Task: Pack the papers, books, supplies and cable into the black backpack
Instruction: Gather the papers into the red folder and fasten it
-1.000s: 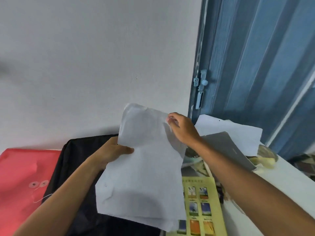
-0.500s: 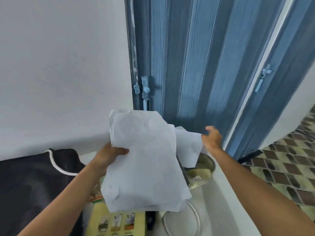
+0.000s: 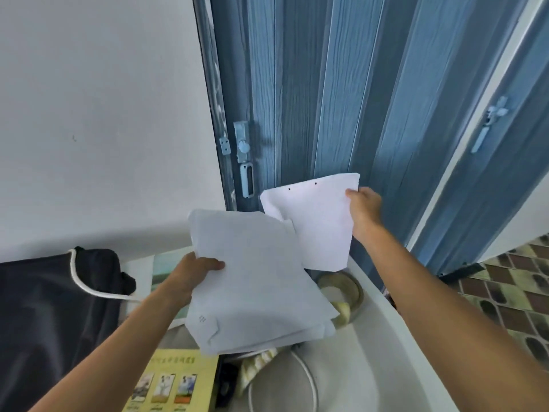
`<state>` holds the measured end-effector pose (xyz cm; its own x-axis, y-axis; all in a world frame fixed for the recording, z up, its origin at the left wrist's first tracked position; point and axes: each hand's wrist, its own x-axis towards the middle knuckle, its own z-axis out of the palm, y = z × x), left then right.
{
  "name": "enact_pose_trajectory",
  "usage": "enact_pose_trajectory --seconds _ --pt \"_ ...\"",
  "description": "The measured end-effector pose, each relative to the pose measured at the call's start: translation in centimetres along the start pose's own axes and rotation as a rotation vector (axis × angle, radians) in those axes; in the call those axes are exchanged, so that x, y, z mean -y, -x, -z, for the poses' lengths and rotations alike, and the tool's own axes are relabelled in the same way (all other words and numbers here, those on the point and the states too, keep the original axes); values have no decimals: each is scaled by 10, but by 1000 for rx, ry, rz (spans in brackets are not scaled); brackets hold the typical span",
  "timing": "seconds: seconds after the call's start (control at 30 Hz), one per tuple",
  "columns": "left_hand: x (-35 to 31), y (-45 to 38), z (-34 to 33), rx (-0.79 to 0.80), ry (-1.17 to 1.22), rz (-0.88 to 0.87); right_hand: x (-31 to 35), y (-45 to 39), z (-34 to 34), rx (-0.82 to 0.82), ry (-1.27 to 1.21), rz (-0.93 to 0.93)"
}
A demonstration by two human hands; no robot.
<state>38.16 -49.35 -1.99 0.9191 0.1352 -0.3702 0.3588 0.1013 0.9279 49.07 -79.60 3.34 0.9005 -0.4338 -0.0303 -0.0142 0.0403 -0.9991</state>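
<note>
She'd do well to lay the single punched white sheet (image 3: 319,224) squarely onto the stack of white papers (image 3: 255,289) before turning to the black fabric backpack (image 3: 53,307) lying at the left. Her right hand (image 3: 364,208) pinches the sheet's top corner; her left hand (image 3: 193,270) grips the stack's edge above the white tabletop (image 3: 371,361).

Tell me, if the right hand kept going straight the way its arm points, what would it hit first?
Probably the blue folding door. The right hand, gripping a punched sheet, reaches up and away toward it, with nothing visible between; the gap's depth is unclear.
</note>
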Motion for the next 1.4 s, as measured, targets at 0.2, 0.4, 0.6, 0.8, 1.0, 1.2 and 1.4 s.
enact_pose_trajectory --seconds 0.2,0.4,0.6,0.8,1.0,1.2,1.4 --pt "2 -4 -14 -79 -27 38 76 40 -23 149 -284 147" --pt "4 -8 -16 -99 -10 66 81 63 -21 189 -536 -147" --pt "5 -4 -20 -111 -28 51 43 53 10 45 -652 -328" --pt "5 -7 -20 -88 19 65 34 29 38 -102 -718 -355" --pt "6 -13 -20 -126 14 79 14 43 29 -36 -559 -369" --pt "1 -19 -20 -102 232 80 -27 78 12 225 -328 -474" --pt "5 -16 -15 -20 1 14 -29 76 22 538 179 -447"
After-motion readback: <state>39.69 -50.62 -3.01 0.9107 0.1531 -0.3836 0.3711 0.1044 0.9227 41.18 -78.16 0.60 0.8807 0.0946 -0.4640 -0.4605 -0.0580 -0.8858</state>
